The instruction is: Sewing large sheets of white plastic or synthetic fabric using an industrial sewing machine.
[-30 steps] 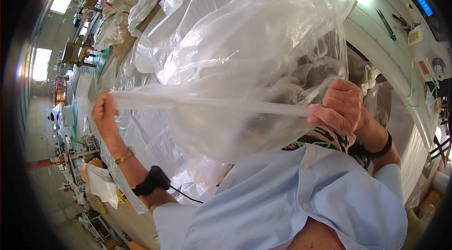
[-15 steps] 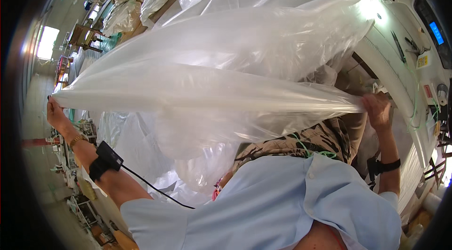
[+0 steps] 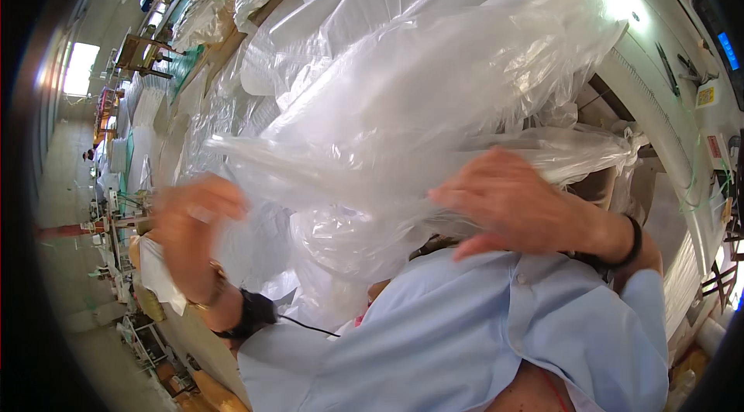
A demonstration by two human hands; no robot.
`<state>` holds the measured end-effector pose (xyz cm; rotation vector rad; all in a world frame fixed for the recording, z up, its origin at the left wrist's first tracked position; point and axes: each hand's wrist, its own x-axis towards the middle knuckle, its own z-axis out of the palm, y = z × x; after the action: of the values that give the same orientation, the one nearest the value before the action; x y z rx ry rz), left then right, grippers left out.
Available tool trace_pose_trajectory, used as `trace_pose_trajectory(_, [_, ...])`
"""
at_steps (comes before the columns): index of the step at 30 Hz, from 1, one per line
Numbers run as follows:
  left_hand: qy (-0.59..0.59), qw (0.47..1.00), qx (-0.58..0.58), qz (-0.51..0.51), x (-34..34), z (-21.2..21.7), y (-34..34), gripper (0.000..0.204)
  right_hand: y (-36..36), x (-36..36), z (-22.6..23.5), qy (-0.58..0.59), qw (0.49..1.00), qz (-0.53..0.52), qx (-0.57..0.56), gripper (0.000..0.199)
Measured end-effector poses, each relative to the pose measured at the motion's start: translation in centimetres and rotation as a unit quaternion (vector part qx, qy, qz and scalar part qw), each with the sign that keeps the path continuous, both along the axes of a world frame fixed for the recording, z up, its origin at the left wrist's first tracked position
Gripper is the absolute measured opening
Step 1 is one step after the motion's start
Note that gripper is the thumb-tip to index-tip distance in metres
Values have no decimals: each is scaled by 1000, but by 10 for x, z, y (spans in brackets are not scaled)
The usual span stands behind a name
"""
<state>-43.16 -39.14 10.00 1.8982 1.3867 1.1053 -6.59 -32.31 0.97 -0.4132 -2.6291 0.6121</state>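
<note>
A large sheet of clear plastic film [image 3: 434,94] lies bunched before me, running up to a lit sewing machine [image 3: 620,9] at the far right. My right hand [image 3: 508,206] hovers over its near folds, thumb apart from the stretched fingers, with nothing seen in its grasp. Whether it touches the film I cannot tell. On the left, my left hand [image 3: 198,214] is smeared by motion, fingers bent, close to a loose end of the film; what it holds, if anything, does not show.
Tweezers [image 3: 666,67] and small snips [image 3: 691,67] lie on the white machine bed at right. More film is heaped behind the sheet. A wooden stool [image 3: 139,55] stands at far left. A black cable [image 3: 310,324] runs from my left wrist strap.
Half a second ago both hands held the film stretched wide between them. Both have since let go or loosened and moved inward; the film has sagged into folds.
</note>
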Motion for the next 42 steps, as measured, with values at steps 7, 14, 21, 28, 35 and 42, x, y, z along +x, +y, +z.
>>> trace_pose_trajectory(7, [144, 941, -307, -13, 61, -135, -30, 33, -10, -40, -58, -59, 990, 129, -11, 14])
trace_pose_trajectory(14, [-86, 891, -443, 53, 86, -166, -24, 22, -8, -37, -54, -8, 989, 135, 62, 7])
trace_pose_trajectory(21, [143, 892, -425, -64, 76, -163, -28, 37, -15, -40, -53, 69, 987, 129, 72, 6])
trace_pose_trajectory(28, [-39, 910, -396, 118, 45, -179, -37, 22, -5, -11, -37, 85, 986, 102, 99, 9])
trace_pose_trajectory(35, [0, 894, -211, 395, -121, -157, -45, 27, 15, 64, -28, 43, 990, -1, 137, 11])
trace_pose_trajectory(42, [48, 834, -124, 535, -301, -126, -83, 35, 19, 138, -27, 45, 958, -197, 203, 13])
